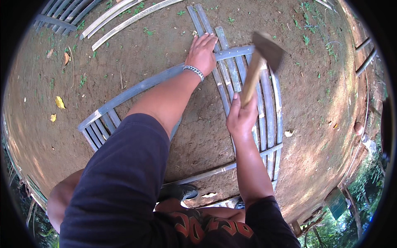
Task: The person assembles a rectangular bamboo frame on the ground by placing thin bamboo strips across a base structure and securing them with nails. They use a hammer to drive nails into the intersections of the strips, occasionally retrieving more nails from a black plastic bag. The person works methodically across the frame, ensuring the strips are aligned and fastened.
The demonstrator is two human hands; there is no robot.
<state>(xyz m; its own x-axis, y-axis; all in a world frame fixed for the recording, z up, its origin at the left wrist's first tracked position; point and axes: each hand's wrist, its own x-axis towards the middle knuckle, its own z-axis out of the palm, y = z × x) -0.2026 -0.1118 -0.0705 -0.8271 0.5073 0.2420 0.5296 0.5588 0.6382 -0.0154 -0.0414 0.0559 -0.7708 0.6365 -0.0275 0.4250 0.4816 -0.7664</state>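
Note:
My left hand point(202, 53), with a chain bracelet at the wrist, is closed over a bamboo slat point(204, 19) where it meets the long curved crosspiece point(153, 79). Its fingertips bend down and are partly hidden. In my right hand point(242, 115) is the wooden handle of a hatchet point(268, 51), raised above the slatted bamboo frame point(268, 111). The broad metal head is slightly blurred and apart from the bamboo. Several slats lie side by side across the crosspiece, and small pale dots mark it near their crossings.
A lower bamboo rail point(206, 175) crosses close to my shoe point(178, 192). More short slats point(101, 127) join the crosspiece's left end. Loose bamboo strips point(134, 18) and another slatted piece point(62, 16) lie on the dirt ground at the far left.

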